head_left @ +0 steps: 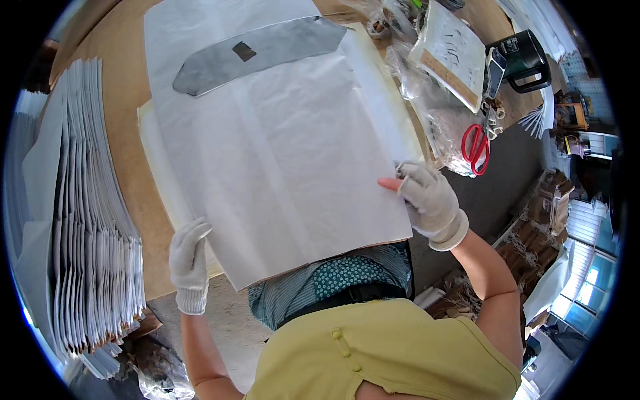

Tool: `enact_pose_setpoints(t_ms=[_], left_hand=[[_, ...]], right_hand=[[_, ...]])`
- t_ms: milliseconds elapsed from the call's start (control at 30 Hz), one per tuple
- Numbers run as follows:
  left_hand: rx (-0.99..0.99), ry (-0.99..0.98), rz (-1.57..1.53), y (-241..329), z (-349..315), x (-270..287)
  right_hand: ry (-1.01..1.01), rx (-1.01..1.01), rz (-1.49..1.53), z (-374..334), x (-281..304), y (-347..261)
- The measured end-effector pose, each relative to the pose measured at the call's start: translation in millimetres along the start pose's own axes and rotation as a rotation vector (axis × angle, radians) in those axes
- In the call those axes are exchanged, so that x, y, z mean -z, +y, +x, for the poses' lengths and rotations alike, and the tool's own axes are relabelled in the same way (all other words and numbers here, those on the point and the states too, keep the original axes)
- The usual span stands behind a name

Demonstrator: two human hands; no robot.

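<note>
A large white paper sheet (293, 173) lies in front of me, its near edge reaching over the table's front toward my lap. My left hand (190, 260), in a white knit glove, is closed at the sheet's left edge near the front corner. At the right edge my gloved right hand (430, 200) pinches the sheet, its thumb bare and resting on top. A flat grey plate with pointed ends (267, 57) lies across the far part of the sheet, with a small dark patch on it. Yellowish-edged paper (380, 93) shows underneath.
Tall stacks of folded white paper (100, 220) stand along the left. At the back right are red-handled scissors (475, 148), a written-on white board (453, 50), a black mug (527, 60) and clear plastic bags (400, 63). Brown bundles (527, 247) lie beyond the table's right side.
</note>
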State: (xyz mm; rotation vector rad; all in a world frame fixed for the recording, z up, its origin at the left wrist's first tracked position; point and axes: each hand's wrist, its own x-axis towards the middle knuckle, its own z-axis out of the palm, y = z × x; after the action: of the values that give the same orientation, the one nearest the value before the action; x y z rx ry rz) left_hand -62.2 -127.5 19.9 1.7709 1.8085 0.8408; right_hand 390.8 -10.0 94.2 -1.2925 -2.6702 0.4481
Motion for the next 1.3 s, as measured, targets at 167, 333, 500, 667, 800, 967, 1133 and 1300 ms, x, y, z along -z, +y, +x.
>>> enact_pose_setpoints(t_ms=[167, 333, 500, 667, 800, 967, 1133, 1300], left_hand=[[-0.057, -0.071, -0.020, 0.5, 4.2, 15.9], [-0.156, -0.177, 0.011, -23.4, 14.6, 26.8], [-0.097, -0.024, 0.045, -0.2, 22.5, 18.3], [0.251, 0.363, -0.303, 6.9, 34.1, -26.5], [0.281, 0.483, 0.054, 2.4, 43.7, -42.7], [0.262, 0.476, 0.149, 12.4, 58.5, -46.2], [0.157, 0.345, 0.667, 25.5, 66.3, -40.5], [-0.275, 0.173, 0.615, 18.4, 98.4, -62.1]], right_hand=[[0.191, 0.336, -0.225, 26.5, -18.3, 19.1], [-0.072, 0.173, 0.095, 39.2, -4.9, 45.1], [0.366, -0.129, 0.697, 13.3, -49.4, 69.7], [0.693, -0.347, 0.988, 53.6, -71.0, 47.4], [0.475, -0.433, 0.627, 92.0, -68.6, 51.2], [0.308, -0.393, 0.313, 128.1, -73.8, 43.1], [0.162, -0.482, 0.330, 132.1, -68.1, 45.2], [0.256, -0.411, 0.262, 129.3, -79.2, 55.9]])
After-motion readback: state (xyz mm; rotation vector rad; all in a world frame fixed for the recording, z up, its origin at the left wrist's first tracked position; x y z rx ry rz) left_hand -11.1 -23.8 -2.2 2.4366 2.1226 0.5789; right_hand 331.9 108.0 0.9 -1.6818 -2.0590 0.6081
